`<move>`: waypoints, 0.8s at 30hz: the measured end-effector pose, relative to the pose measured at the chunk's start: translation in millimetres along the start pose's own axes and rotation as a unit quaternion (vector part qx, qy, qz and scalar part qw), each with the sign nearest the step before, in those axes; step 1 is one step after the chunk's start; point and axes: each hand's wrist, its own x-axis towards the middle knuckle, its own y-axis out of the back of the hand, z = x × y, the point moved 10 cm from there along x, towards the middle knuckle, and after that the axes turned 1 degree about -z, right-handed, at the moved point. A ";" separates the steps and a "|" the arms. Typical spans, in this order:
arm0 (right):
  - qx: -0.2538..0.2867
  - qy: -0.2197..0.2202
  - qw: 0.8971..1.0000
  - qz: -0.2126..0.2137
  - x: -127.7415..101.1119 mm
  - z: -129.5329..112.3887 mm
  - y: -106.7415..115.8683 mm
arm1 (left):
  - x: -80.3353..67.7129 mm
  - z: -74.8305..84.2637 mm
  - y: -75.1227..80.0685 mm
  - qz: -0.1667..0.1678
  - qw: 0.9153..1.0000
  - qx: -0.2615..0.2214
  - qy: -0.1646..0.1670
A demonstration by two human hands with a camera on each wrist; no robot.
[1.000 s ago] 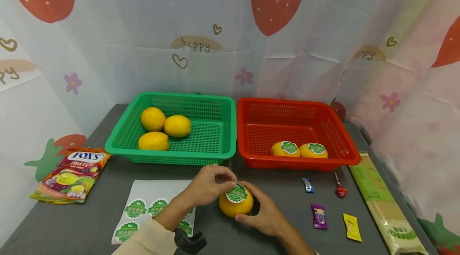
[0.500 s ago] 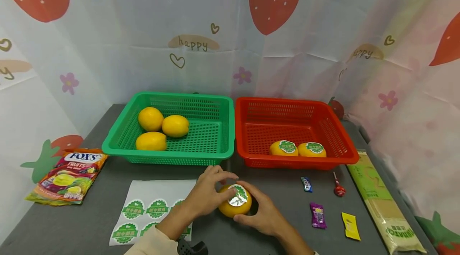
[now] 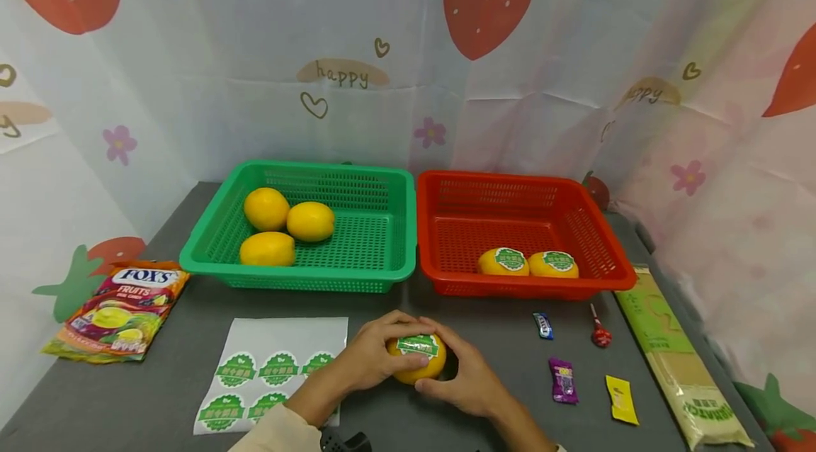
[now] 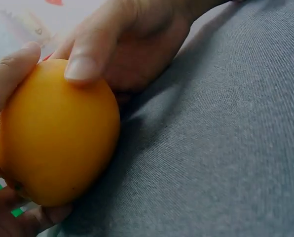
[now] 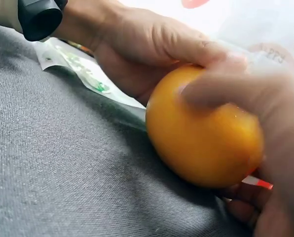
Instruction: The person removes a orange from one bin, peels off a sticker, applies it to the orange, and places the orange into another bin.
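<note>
Head view shows my left hand and right hand cupping the lemon, pressing its green sticker flat; next it likely needs the red basket.

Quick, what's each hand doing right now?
Left hand: grip curled round the orange.
Right hand: grip also holds that orange.
</note>
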 end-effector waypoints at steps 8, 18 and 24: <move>0.184 0.018 0.982 0.032 10.5 -3.5 4.5 | 2.7 -3.1 1.4 0.019 0.999 0.007 0.043; 0.231 -0.031 0.973 -0.006 13.8 16.9 -2.5 | 7.0 -16.8 6.4 -0.079 0.983 -0.153 0.062; 0.272 -0.052 0.961 -0.005 7.9 28.5 25.4 | 7.7 -13.5 9.2 -0.094 0.986 -0.132 0.034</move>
